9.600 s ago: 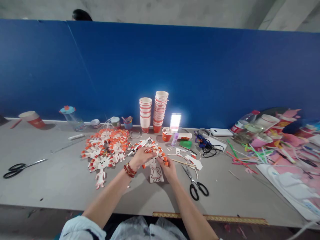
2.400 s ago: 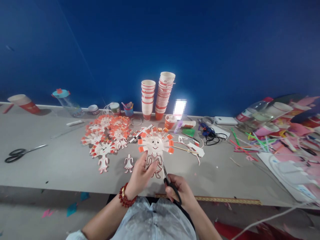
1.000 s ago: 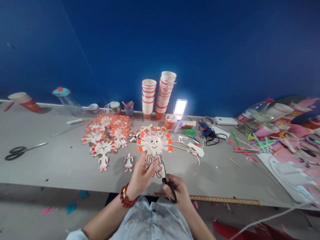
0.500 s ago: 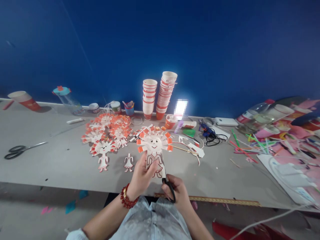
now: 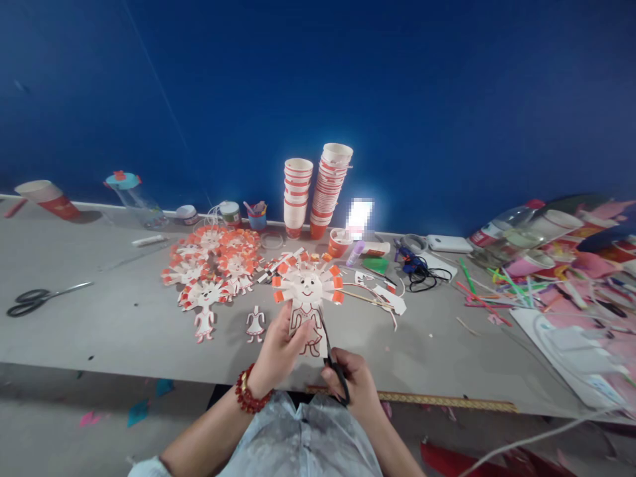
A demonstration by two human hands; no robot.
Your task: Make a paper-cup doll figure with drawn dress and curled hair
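My left hand (image 5: 284, 348) pinches a paper doll (image 5: 307, 288) by its body, low over the near edge of the table. The doll has a round smiling face, a fringe of orange-tipped strips, and a dress outlined on a white paper piece. Black-handled scissors (image 5: 336, 374) are in my right hand (image 5: 355, 379), their blades along the right side of that paper. A small cut-out dress body (image 5: 256, 324) lies left of my hands. Farther left, a finished-looking paper doll (image 5: 205, 308) lies at the front of a pile of similar orange-fringed dolls (image 5: 213, 248).
Two tall stacks of paper cups (image 5: 328, 192) stand by the blue wall. Another pair of scissors (image 5: 47, 297) lies at the left. Paper scraps (image 5: 382, 295) and a black cable (image 5: 422, 271) lie right of centre. Bottles, colourful straws (image 5: 484, 298) and pink paper crowd the right.
The scissor blades show as a thinner line beside the paper now, and more of the white paper's right edge is visible. Both hands stay nearly in place.
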